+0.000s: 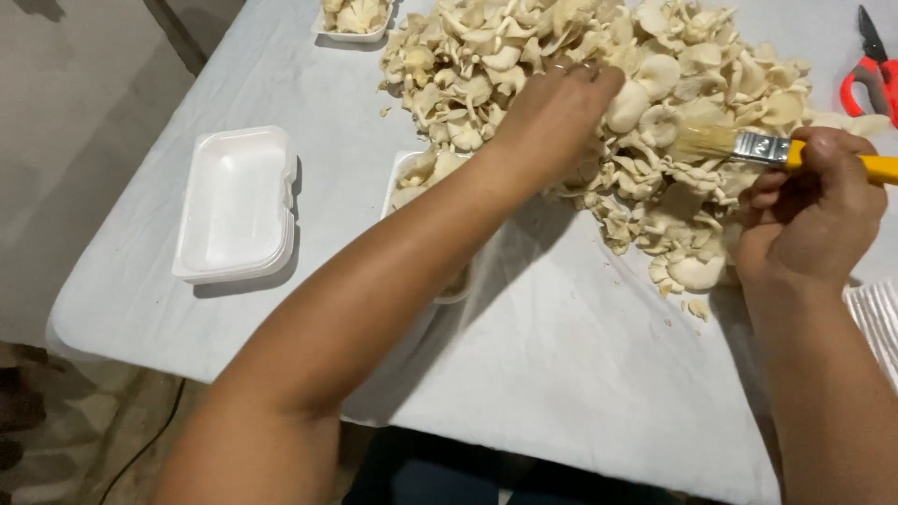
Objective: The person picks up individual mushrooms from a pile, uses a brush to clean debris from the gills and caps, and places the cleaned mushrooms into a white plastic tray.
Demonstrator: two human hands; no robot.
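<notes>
A large heap of pale oyster mushrooms [673, 84] covers the far middle of the white-covered table [561, 355]. My left hand [552, 117] reaches into the heap with its fingers curled down among the mushrooms; whether it grips one is hidden. My right hand [814, 210] holds a paintbrush [776, 150] with a yellow handle and metal ferrule, its bristles pointing left over the heap. A white foam tray [400, 178] partly filled with mushrooms lies under my left forearm.
A stack of empty white foam trays [236, 201] sits at the left. Another tray with mushrooms [354, 21] stands at the far edge. Red-handled scissors [872, 73] lie far right. Ridged white items [875, 323] lie at the right edge. The table's left edge drops to the floor.
</notes>
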